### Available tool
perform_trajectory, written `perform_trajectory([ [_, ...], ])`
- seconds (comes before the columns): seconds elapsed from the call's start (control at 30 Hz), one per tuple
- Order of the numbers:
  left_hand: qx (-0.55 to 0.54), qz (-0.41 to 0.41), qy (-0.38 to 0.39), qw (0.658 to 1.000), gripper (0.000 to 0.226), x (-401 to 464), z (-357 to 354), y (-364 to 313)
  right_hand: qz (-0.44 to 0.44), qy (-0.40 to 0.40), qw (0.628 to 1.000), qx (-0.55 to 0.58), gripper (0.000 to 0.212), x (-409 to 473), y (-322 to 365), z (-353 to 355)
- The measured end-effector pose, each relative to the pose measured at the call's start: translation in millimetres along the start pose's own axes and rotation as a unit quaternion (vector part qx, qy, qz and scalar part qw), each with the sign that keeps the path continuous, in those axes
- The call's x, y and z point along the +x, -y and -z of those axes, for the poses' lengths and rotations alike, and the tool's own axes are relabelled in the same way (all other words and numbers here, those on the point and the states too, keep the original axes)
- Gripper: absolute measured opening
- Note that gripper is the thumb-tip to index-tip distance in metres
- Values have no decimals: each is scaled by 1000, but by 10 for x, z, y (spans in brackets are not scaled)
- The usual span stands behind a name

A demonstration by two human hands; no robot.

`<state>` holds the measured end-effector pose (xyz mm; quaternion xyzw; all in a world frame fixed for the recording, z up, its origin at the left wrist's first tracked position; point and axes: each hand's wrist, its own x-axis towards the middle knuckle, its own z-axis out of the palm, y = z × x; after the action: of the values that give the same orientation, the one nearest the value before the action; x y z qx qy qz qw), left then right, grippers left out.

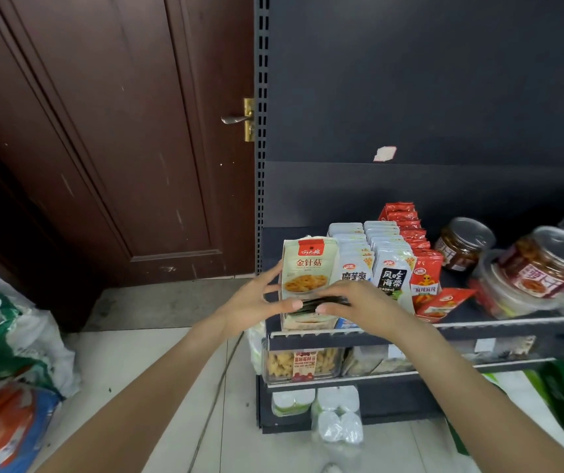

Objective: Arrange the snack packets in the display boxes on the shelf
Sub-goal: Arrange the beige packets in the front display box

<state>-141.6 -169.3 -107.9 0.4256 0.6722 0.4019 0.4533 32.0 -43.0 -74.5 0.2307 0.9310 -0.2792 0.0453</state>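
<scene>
Left hand: the left hand [256, 298] has its fingers spread against the left side of the front packet in the leftmost display box [307, 324], its thumb on a dark stack of packets [321, 304].
Right hand: the right hand [362, 307] curls over the right end of that dark stack, thumb beneath, fingers on top.
Dark stack: held level between both hands, in front of the mushroom packet [307, 271], at the shelf's [512, 324] front edge.
Display boxes: 4 rows of upright packets stand side by side; pale blue packets [355, 264], kelp packets [391, 268], red packets [420, 264].
Right of the rows: 1 red packet [444, 302] lies flat; clear jars [464, 247] stand beyond it.
Left: a brown door [110, 131].
</scene>
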Motion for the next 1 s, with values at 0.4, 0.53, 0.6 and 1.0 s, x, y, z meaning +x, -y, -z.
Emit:
perform_trajectory([
  [0.4, 15, -9, -48, 999, 94, 35, -89, 163, 136, -230, 929, -255, 15, -100, 52, -213],
  [0.53, 22, -13, -64, 998, 93, 23, -114, 168, 161, -235, 924, -254, 35, -158, 17, -228],
  [0.6, 20, -11, -68, 997, 92, 22, -119, 163, 158, -237, 928, -241, 39, -183, 18, -221],
  [1.0, -24, 8, -45, 999, 88, -30, -111, 68, -38, -207, 977, -43, 21, -238, 79, 84],
])
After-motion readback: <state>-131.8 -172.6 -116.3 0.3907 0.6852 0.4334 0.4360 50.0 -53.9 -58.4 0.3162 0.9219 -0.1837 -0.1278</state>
